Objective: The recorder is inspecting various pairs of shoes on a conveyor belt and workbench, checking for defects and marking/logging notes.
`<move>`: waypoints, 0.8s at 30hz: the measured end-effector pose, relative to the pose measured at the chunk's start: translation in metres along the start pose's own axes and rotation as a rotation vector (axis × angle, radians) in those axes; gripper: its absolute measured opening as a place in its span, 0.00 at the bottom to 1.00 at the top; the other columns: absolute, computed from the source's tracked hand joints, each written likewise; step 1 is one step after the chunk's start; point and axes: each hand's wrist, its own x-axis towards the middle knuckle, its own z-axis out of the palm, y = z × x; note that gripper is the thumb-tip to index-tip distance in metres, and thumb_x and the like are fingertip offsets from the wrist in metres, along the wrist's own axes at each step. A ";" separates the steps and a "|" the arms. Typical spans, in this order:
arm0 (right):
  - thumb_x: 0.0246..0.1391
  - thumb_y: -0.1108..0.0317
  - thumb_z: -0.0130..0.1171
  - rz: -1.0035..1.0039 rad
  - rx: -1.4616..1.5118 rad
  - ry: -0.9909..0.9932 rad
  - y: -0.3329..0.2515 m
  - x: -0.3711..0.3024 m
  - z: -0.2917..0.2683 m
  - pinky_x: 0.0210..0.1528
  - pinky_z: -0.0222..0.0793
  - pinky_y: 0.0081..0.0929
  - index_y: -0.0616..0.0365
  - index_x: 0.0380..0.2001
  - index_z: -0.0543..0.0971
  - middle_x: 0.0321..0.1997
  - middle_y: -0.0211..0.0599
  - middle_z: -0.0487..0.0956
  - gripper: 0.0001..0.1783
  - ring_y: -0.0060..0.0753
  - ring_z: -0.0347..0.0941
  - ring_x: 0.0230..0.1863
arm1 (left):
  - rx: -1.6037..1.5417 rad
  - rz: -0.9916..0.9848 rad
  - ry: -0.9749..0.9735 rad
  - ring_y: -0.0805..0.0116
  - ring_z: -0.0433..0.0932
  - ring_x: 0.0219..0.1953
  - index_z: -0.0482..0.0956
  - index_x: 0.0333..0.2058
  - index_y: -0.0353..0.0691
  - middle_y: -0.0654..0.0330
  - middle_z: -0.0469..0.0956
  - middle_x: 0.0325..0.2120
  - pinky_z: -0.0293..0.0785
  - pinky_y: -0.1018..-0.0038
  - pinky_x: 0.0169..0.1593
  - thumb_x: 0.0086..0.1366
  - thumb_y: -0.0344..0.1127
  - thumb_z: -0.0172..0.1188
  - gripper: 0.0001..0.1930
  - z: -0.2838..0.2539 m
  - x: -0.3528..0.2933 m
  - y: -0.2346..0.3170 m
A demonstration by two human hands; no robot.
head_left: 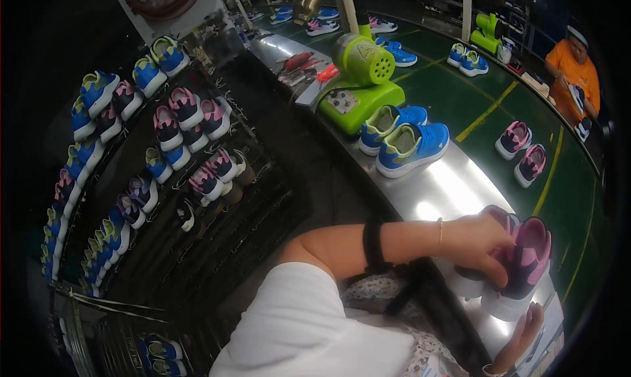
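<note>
"Two hands busy?"

"Left hand [478,243] reaches across, arm bent, fingers curled onto a pink-and-navy, white-soled sneaker [532,249] on the shiny metal ledge [453,188]. Right hand's [524,337] just beside, fingers extended; can't tell if touching."

"Containers?"

"Dark slatted rack [243,242] holding blue-and-lime sneakers [151,76]."

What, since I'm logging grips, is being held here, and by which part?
The left hand grips the nearer pink-and-navy shoe by its upper, beside the opening; the right hand holds nothing visible.
</note>
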 end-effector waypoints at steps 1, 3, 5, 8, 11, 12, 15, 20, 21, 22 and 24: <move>0.57 0.68 0.49 -0.035 -0.004 -0.081 0.042 0.012 -0.012 0.64 0.49 0.31 0.66 0.54 0.63 0.54 0.41 0.65 0.23 0.35 0.59 0.59 | -0.050 0.024 0.063 0.55 0.75 0.33 0.77 0.33 0.37 0.54 0.76 0.27 0.69 0.67 0.36 0.45 0.58 0.66 0.28 -0.020 -0.021 0.009; 0.57 0.71 0.48 -0.041 -0.212 -0.208 0.034 0.023 -0.002 0.63 0.50 0.31 0.66 0.51 0.66 0.52 0.42 0.67 0.19 0.36 0.61 0.58 | -0.017 -0.058 0.186 0.59 0.76 0.33 0.77 0.35 0.39 0.57 0.76 0.28 0.69 0.69 0.37 0.47 0.55 0.67 0.26 -0.050 -0.064 0.030; 0.53 0.71 0.51 -0.075 -0.388 -0.426 0.029 0.033 0.012 0.63 0.50 0.33 0.65 0.49 0.68 0.50 0.41 0.70 0.19 0.37 0.62 0.57 | 0.252 -0.203 0.415 0.60 0.75 0.31 0.78 0.35 0.39 0.58 0.75 0.28 0.69 0.71 0.36 0.48 0.54 0.67 0.24 -0.060 -0.115 0.049; 0.46 0.74 0.56 -0.137 -0.500 -0.549 0.039 0.020 0.057 0.64 0.49 0.35 0.63 0.56 0.63 0.60 0.45 0.64 0.31 0.44 0.56 0.63 | 0.533 -0.546 0.800 0.62 0.77 0.32 0.78 0.38 0.38 0.56 0.78 0.30 0.71 0.71 0.38 0.51 0.53 0.65 0.24 -0.058 -0.180 0.059; 0.32 0.71 0.67 -0.319 -0.757 -0.656 0.057 0.007 0.085 0.67 0.44 0.43 0.59 0.61 0.58 0.66 0.48 0.55 0.48 0.49 0.48 0.67 | 0.679 -0.831 1.190 0.59 0.76 0.31 0.79 0.31 0.37 0.55 0.77 0.26 0.70 0.67 0.35 0.49 0.53 0.66 0.23 -0.063 -0.246 0.056; 0.27 0.69 0.71 -0.348 -0.950 -0.663 0.053 -0.001 0.092 0.67 0.42 0.45 0.58 0.61 0.57 0.67 0.49 0.53 0.53 0.50 0.46 0.68 | 0.887 -0.975 1.236 0.56 0.75 0.30 0.78 0.32 0.37 0.54 0.76 0.26 0.70 0.65 0.35 0.49 0.55 0.65 0.24 -0.068 -0.266 0.054; 0.22 0.70 0.73 -0.372 -0.992 -0.634 0.052 -0.012 0.100 0.68 0.39 0.48 0.56 0.62 0.56 0.69 0.49 0.49 0.58 0.52 0.43 0.69 | 1.490 -1.219 1.335 0.52 0.74 0.32 0.78 0.32 0.38 0.52 0.73 0.26 0.69 0.60 0.34 0.48 0.58 0.63 0.26 -0.074 -0.341 0.051; 0.23 0.72 0.72 -0.385 -1.024 -0.596 0.068 -0.012 0.103 0.68 0.38 0.49 0.55 0.63 0.55 0.70 0.49 0.46 0.58 0.52 0.41 0.70 | 1.774 -1.505 1.225 0.53 0.75 0.31 0.79 0.31 0.44 0.54 0.74 0.25 0.68 0.60 0.31 0.44 0.59 0.64 0.24 -0.111 -0.447 0.079; 0.23 0.72 0.72 -0.379 -1.027 -0.600 0.065 -0.011 0.103 0.68 0.38 0.49 0.55 0.63 0.54 0.70 0.49 0.46 0.58 0.52 0.40 0.70 | 1.753 -1.556 1.165 0.53 0.75 0.32 0.79 0.33 0.45 0.55 0.75 0.26 0.68 0.60 0.33 0.45 0.60 0.63 0.25 -0.125 -0.465 0.087; 0.23 0.73 0.71 -0.360 -1.039 -0.600 0.062 -0.011 0.104 0.68 0.38 0.50 0.54 0.63 0.54 0.70 0.49 0.46 0.58 0.52 0.40 0.70 | 1.727 -1.603 1.101 0.53 0.75 0.33 0.79 0.34 0.46 0.55 0.76 0.28 0.68 0.60 0.34 0.45 0.61 0.62 0.26 -0.140 -0.482 0.095; 0.22 0.73 0.71 -0.356 -1.038 -0.596 0.068 -0.009 0.102 0.68 0.38 0.50 0.54 0.63 0.54 0.70 0.49 0.46 0.58 0.51 0.40 0.70 | 1.686 -1.600 1.043 0.53 0.75 0.37 0.79 0.38 0.48 0.57 0.77 0.31 0.67 0.58 0.39 0.45 0.63 0.61 0.28 -0.166 -0.518 0.111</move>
